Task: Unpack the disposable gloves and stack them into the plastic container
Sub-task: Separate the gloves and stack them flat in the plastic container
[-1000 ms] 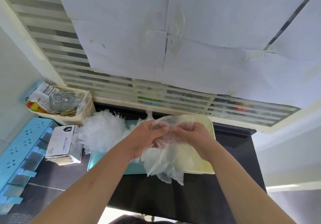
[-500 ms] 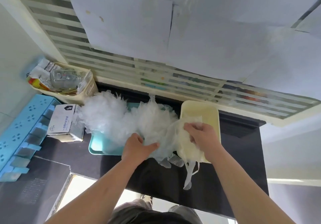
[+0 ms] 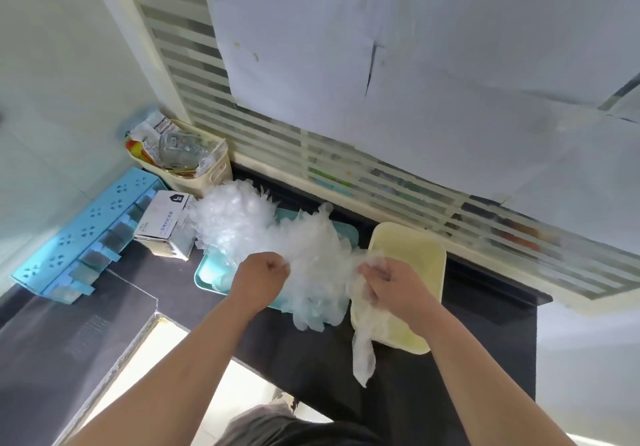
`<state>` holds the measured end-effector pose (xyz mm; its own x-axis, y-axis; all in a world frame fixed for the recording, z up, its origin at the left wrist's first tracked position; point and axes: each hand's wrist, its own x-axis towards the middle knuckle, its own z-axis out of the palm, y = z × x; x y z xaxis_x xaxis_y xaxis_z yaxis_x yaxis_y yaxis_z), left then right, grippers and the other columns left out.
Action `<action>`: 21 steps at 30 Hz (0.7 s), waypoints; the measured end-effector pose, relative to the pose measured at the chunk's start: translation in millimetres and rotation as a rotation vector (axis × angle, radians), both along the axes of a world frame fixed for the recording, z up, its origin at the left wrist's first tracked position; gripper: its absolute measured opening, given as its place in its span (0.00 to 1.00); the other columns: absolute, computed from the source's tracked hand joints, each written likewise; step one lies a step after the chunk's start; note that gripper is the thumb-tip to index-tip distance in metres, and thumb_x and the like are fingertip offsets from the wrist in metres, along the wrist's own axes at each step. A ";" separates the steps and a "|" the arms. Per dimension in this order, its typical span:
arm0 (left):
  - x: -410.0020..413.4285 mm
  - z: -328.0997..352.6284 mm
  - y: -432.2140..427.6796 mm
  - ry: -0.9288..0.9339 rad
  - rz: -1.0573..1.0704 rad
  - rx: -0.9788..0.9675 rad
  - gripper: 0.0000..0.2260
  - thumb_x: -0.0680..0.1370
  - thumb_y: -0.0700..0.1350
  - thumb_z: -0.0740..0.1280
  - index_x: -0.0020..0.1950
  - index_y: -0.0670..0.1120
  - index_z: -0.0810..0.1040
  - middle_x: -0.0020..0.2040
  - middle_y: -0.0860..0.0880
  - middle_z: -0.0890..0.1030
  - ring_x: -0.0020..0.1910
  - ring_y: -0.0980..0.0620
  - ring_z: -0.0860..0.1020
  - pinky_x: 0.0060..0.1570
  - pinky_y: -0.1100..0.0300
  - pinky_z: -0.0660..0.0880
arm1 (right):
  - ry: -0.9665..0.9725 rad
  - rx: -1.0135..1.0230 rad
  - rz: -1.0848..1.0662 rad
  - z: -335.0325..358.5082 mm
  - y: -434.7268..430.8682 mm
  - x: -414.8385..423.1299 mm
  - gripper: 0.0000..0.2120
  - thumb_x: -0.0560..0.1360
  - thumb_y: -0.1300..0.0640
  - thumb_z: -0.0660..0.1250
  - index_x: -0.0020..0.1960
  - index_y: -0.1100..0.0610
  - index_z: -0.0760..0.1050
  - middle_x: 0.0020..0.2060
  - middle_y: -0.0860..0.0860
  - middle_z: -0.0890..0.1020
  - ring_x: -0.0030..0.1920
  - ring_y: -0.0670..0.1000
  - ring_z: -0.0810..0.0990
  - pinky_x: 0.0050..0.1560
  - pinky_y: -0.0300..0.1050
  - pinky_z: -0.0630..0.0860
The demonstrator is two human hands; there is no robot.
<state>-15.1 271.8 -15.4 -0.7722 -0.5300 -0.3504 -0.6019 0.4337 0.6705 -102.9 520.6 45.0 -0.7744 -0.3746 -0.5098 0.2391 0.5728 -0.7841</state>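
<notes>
**One glove drawn off, the heap held back**

My left hand (image 3: 259, 279) is curled into a loose fist at the near edge of the glove pile (image 3: 263, 234), with its fingers closed on a bit of the film. I read that as an anchor, so that the heap keeps to the teal tray (image 3: 204, 274) while one piece is drawn away. The gloves are thin, clear and clingy-looking, and they spill over the tray's near rim onto the dark table (image 3: 311, 369). Without that hold I would expect several to trail along.

My right hand (image 3: 391, 283) has its fingers curled round a single glove (image 3: 363, 355) at the left edge of the cream plastic container (image 3: 434, 262). The container sits just beside the tray on its right — close, I judge, so each carry is short. The glove lies partly inside the container, and its loose end hangs down over the near rim.

I cannot tell how many gloves already lie in the container, since pale film on cream plastic gives little contrast. Most of the stock is plainly in the pile, so I take the task to be at an early stage. The next move calls for laying this glove flat and bringing the hanging end inside; otherwise the stack will start crooked.

A cardboard box (image 3: 162, 224), likely the packaging, stands against the pile's left side.
</notes>
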 end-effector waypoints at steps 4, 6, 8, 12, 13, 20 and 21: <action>-2.1 41.9 -2.8 0.113 -0.027 -0.100 0.08 0.78 0.51 0.72 0.40 0.60 0.77 0.47 0.62 0.79 0.49 0.58 0.78 0.52 0.61 0.72 | -0.024 -0.076 0.105 18.7 -9.3 3.6 0.09 0.84 0.46 0.67 0.57 0.47 0.84 0.51 0.42 0.86 0.55 0.45 0.83 0.52 0.39 0.76; -8.3 63.4 -0.3 0.202 -0.041 0.025 0.09 0.77 0.50 0.74 0.38 0.53 0.78 0.40 0.62 0.80 0.42 0.63 0.78 0.47 0.62 0.73 | -0.018 -0.101 0.152 28.5 -10.3 4.7 0.07 0.83 0.48 0.69 0.58 0.45 0.83 0.56 0.41 0.85 0.61 0.45 0.81 0.52 0.36 0.73; -15.9 85.8 6.8 0.220 -0.125 0.223 0.16 0.76 0.49 0.76 0.37 0.44 0.73 0.34 0.55 0.74 0.33 0.60 0.72 0.39 0.62 0.71 | -0.007 -0.170 0.169 39.8 -7.2 3.4 0.12 0.82 0.52 0.71 0.64 0.40 0.79 0.62 0.40 0.82 0.66 0.44 0.78 0.56 0.34 0.73; -33.5 114.7 22.7 0.159 -0.389 0.446 0.20 0.71 0.53 0.78 0.42 0.39 0.75 0.46 0.37 0.81 0.49 0.39 0.82 0.59 0.39 0.78 | 0.254 -0.128 0.249 54.2 9.0 -3.4 0.27 0.81 0.53 0.72 0.76 0.38 0.69 0.70 0.38 0.79 0.83 0.36 0.45 0.76 0.42 0.54; -37.6 119.2 25.2 0.135 -0.447 0.448 0.17 0.72 0.52 0.77 0.46 0.40 0.79 0.49 0.37 0.83 0.53 0.37 0.82 0.64 0.37 0.76 | 0.344 -0.080 0.302 56.3 11.8 -5.1 0.27 0.81 0.52 0.72 0.75 0.35 0.68 0.72 0.38 0.78 0.82 0.35 0.37 0.79 0.46 0.49; -63.6 132.4 58.3 0.029 -0.725 0.419 0.08 0.80 0.42 0.70 0.56 0.51 0.87 0.53 0.49 0.87 0.54 0.48 0.85 0.65 0.54 0.78 | 0.254 -0.101 0.217 70.1 40.7 -10.9 0.17 0.66 0.41 0.71 0.53 0.44 0.85 0.65 0.41 0.82 0.69 0.45 0.75 0.65 0.44 0.72; -65.0 131.2 61.0 0.045 -0.704 0.444 0.08 0.81 0.43 0.71 0.57 0.52 0.87 0.53 0.50 0.87 0.54 0.49 0.85 0.64 0.55 0.78 | 0.207 -0.144 0.140 70.6 43.5 -10.1 0.15 0.66 0.44 0.72 0.50 0.47 0.87 0.53 0.45 0.86 0.56 0.47 0.81 0.56 0.43 0.75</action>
<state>-80.1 332.8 115.8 -0.8897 0.2626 -0.3734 -0.2568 0.3882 0.8851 -113.0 564.2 115.7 -0.7921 -0.5424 -0.2800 -0.0079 0.4678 -0.8838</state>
